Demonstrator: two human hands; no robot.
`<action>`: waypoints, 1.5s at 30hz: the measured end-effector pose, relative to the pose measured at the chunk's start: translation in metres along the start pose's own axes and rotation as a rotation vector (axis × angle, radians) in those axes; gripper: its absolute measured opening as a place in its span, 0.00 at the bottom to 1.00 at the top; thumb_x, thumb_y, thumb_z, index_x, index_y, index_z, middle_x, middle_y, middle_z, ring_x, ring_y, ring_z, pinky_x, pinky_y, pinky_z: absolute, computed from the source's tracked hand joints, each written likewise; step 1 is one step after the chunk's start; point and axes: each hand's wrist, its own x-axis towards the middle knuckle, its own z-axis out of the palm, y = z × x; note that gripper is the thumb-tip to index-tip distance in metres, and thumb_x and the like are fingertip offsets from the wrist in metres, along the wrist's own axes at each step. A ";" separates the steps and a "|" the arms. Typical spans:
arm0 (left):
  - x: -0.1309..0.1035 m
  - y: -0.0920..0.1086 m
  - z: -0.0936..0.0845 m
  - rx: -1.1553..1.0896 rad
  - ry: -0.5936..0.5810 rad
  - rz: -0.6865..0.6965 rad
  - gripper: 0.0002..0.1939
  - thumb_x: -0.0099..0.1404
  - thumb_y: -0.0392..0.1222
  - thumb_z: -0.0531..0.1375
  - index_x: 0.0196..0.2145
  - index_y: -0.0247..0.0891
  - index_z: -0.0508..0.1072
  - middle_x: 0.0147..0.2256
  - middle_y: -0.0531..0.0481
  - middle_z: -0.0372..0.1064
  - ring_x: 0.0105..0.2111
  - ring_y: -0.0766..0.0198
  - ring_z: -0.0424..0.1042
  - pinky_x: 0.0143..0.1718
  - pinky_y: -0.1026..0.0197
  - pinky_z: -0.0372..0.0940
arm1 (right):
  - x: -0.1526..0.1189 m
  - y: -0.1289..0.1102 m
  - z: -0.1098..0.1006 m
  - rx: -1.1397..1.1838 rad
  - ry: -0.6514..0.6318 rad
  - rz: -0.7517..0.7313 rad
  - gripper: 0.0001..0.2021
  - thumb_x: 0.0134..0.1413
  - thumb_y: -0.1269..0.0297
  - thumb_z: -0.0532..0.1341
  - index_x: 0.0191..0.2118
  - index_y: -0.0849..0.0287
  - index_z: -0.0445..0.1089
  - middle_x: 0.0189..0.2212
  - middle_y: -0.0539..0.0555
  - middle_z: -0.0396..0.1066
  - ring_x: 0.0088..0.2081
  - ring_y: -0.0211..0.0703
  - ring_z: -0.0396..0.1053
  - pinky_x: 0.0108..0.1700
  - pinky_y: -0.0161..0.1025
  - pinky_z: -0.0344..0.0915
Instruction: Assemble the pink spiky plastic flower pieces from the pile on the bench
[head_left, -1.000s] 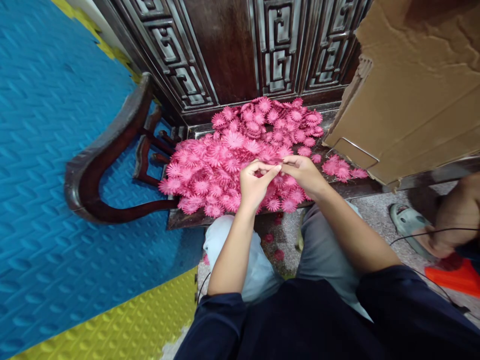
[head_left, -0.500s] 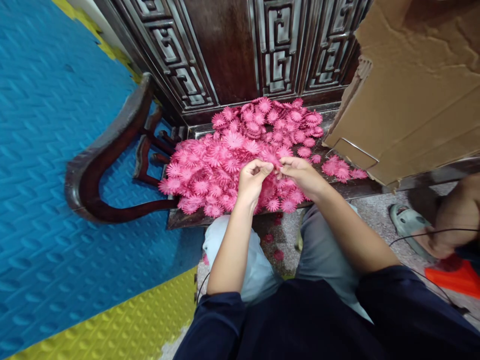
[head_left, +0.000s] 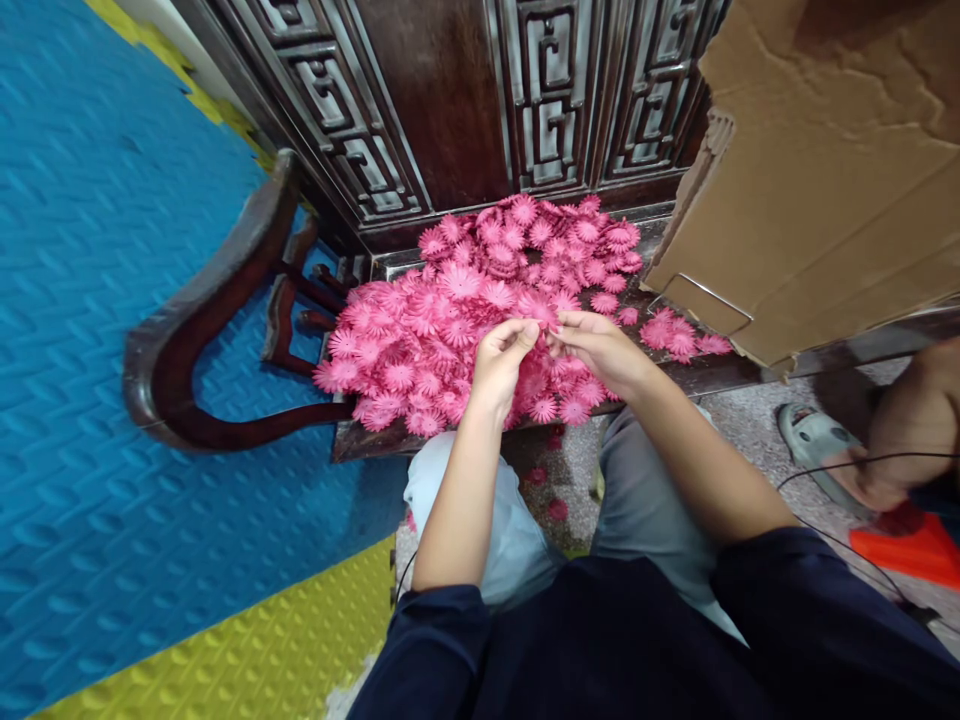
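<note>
In front of me a heap of pink artificial flowers covers much of a dark wooden bench. My left hand is closed in a pinch, thumb against forefinger, at the lower edge of a pink flower. My right hand is close beside it, its fingers drawn together on the flower's other side. The fingertips almost meet, and they partly hide the flower's underside and whatever small part is pinched there.
A carved bench back rises behind the heap, with a curved armrest at left. A cardboard sheet with a wire handle stands at right. Blue matting lies left. Another person's foot in a grey clog is at right.
The view has shifted slightly. My right fingers have moved a little apart from the left fingertips; otherwise both hands stay at the same flower.
</note>
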 end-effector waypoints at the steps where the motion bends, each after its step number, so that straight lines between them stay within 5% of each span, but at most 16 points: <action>1: 0.000 0.000 0.000 0.000 0.003 -0.011 0.16 0.44 0.54 0.68 0.25 0.40 0.74 0.26 0.53 0.71 0.29 0.68 0.68 0.37 0.62 0.64 | 0.000 0.000 0.000 0.002 -0.005 0.001 0.09 0.39 0.61 0.66 0.27 0.60 0.69 0.24 0.48 0.67 0.27 0.34 0.62 0.34 0.35 0.59; 10: -0.001 0.000 -0.002 -0.035 -0.084 0.030 0.15 0.43 0.53 0.69 0.26 0.42 0.77 0.27 0.53 0.73 0.31 0.67 0.70 0.38 0.61 0.65 | -0.001 -0.001 0.000 0.044 -0.024 0.008 0.08 0.38 0.63 0.67 0.26 0.60 0.70 0.24 0.48 0.67 0.27 0.33 0.63 0.34 0.34 0.60; 27: -0.002 0.001 -0.001 -0.048 -0.077 0.027 0.17 0.39 0.54 0.70 0.25 0.41 0.77 0.26 0.54 0.71 0.29 0.69 0.68 0.36 0.64 0.62 | -0.002 -0.001 0.000 0.091 -0.033 0.032 0.09 0.36 0.62 0.67 0.26 0.59 0.70 0.24 0.47 0.68 0.26 0.33 0.63 0.34 0.35 0.59; 36: -0.004 0.006 -0.001 0.250 -0.011 0.191 0.16 0.53 0.55 0.63 0.26 0.38 0.74 0.25 0.53 0.65 0.28 0.69 0.64 0.35 0.65 0.60 | -0.003 -0.002 0.004 -0.019 0.026 -0.060 0.12 0.39 0.58 0.67 0.30 0.58 0.70 0.25 0.47 0.67 0.28 0.33 0.63 0.35 0.35 0.61; 45: -0.004 0.001 -0.002 0.355 -0.012 0.269 0.14 0.59 0.51 0.58 0.28 0.37 0.70 0.27 0.53 0.62 0.30 0.68 0.62 0.35 0.65 0.57 | 0.005 0.006 0.004 -0.160 0.167 -0.182 0.16 0.31 0.56 0.71 0.26 0.58 0.69 0.25 0.47 0.68 0.29 0.35 0.64 0.37 0.37 0.62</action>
